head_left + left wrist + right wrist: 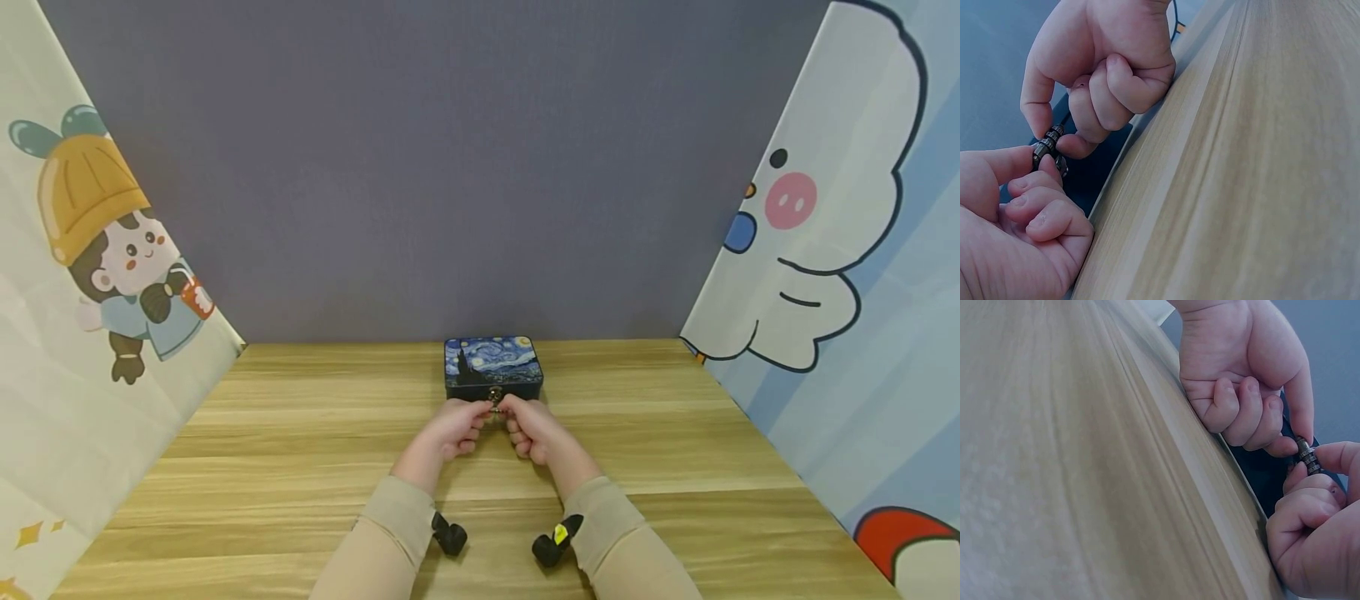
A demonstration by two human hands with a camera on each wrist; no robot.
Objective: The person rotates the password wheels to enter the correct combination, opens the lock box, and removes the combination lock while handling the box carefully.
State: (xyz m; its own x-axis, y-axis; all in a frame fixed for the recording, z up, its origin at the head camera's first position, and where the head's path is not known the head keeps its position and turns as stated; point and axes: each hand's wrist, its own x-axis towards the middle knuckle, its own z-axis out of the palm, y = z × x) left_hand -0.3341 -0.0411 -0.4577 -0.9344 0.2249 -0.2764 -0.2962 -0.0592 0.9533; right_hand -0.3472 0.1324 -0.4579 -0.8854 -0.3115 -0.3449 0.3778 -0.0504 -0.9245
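Box (493,363), closed | Left hand (456,427), right hand (534,428): both pinch lock (1046,145) | Progress: handling apparently unfinished; whether lock is fastened, unclear

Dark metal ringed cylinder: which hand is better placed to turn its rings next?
Probably the right hand: the right wrist view shows it pinching the cylinder at the visible rings, while the left hand pinches the opposite end.

We can read no words, brands or numbers; the marks on the dials (1309,457) of the combination lock (1046,145) at the box's (498,360) near side are too small.
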